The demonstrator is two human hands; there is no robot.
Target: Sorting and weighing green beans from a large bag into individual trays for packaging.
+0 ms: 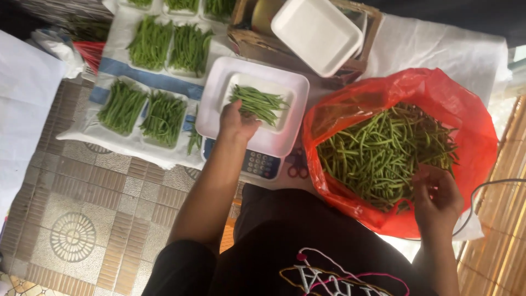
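Left hand (236,121) hides its grip on the beans (258,103).

Soft, even daylight fills the scene, brightest at the far right, where the white cloth (438,44) washes out. Shadows are faint. The near edge is dim and slightly blurred.

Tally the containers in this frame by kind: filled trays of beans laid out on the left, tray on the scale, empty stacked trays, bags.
Filled trays laid out: 7
Tray on the scale: 1
Empty white trays, stacked: at least 2
Red bag of beans: 1
Total: at least 11
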